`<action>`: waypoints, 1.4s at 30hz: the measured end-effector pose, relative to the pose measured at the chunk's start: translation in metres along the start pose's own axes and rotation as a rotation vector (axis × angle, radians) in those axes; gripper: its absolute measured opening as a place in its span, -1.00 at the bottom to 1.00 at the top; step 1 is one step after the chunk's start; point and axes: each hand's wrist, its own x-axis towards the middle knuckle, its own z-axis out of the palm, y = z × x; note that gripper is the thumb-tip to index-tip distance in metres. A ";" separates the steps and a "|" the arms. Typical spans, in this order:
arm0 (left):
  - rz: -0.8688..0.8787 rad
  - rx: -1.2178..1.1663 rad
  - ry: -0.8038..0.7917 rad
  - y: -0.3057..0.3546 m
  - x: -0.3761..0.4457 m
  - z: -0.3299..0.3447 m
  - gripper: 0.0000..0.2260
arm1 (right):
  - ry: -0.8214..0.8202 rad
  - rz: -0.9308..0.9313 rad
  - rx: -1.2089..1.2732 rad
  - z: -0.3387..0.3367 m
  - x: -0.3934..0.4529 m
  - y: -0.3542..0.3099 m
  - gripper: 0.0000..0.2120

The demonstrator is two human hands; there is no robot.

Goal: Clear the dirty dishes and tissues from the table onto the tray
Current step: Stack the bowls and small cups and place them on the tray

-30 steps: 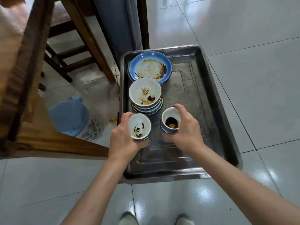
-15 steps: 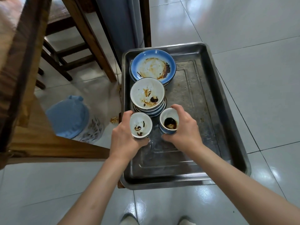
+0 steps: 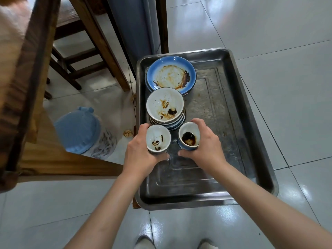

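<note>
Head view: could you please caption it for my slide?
Left hand and right hand each hold a dirty cup over the metal tray.

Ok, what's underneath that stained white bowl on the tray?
The white bowl tops a stack of bowls; only their blue-striped rims show. How many, and what's inside them, is covered.

Bright, floor glare, warped edges

Floor: we see glossy pale tiles (image 3: 269, 33) catching light.
Left edge: a wooden table (image 3: 27, 78).
Upper left: wooden chair legs (image 3: 100, 51).
Lower left: our blue-lidded bin (image 3: 79, 132).
</note>
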 end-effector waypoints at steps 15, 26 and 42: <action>0.008 0.008 -0.012 0.001 0.002 -0.002 -0.29 | -0.037 0.012 0.018 0.002 0.004 0.001 -0.18; -0.022 0.020 -0.031 0.003 -0.001 -0.006 -0.08 | -0.093 0.050 -0.056 -0.006 0.003 -0.006 0.08; -0.072 0.045 0.016 0.057 -0.032 -0.076 0.09 | -0.192 0.052 -0.208 -0.081 -0.032 -0.063 0.17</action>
